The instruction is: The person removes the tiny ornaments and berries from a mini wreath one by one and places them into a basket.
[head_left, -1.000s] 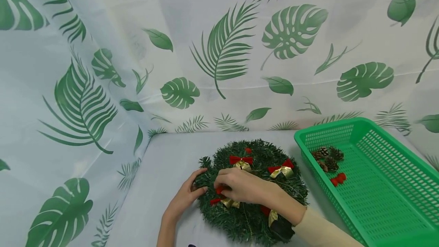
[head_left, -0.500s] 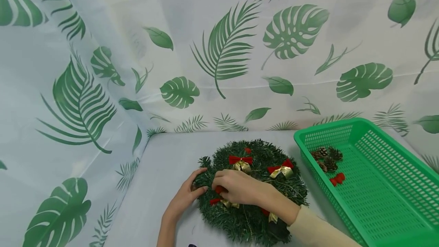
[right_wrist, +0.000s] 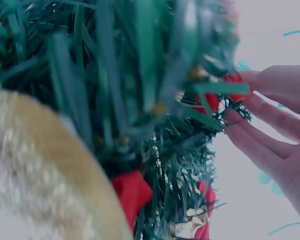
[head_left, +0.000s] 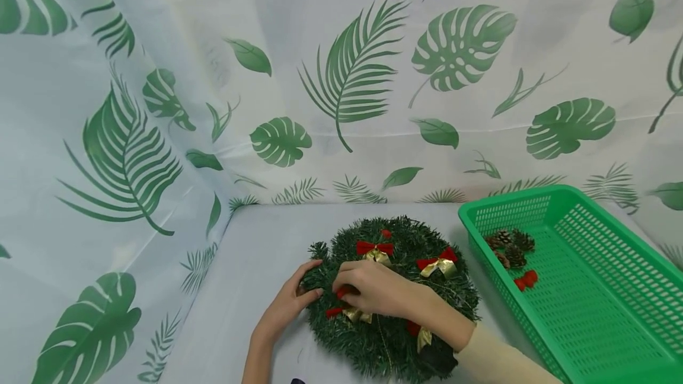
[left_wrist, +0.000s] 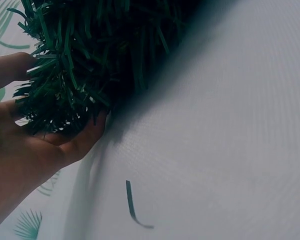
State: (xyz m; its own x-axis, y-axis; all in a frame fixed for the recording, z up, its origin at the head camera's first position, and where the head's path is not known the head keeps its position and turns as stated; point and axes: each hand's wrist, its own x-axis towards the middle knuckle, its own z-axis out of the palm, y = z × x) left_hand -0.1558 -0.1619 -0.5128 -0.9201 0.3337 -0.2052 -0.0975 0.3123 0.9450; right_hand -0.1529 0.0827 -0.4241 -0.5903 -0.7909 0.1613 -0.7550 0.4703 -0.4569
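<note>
A green tinsel wreath (head_left: pixel 400 336) lies on the white tabletop, decorated with red-and-gold bows (head_left: pixel 375 252). My left hand (head_left: pixel 290 295) grips its left edge, thumb and fingers curled around the branches, as the left wrist view shows too. My right hand (head_left: pixel 373 289) reaches across the wreath and pinches a small red ball-like ornament (right_wrist: pixel 237 87) among the needles on the left side. Just below those fingers sits another red-and-gold bow (head_left: pixel 356 314). Part of a further bow (head_left: pixel 424 336) shows beneath my right forearm.
A green plastic basket (head_left: pixel 613 313) stands to the right of the wreath. Several pine cones (head_left: pixel 514 253) and a few red ornaments (head_left: pixel 527 280) lie in it. Leaf-printed white cloth (head_left: pixel 347 76) hangs behind and to the left. A loose green needle (left_wrist: pixel 131 205) lies on the table.
My right hand shifts very slightly to the left and back at the same red ornament. The left hand keeps its grip on the wreath, which stays in place.
</note>
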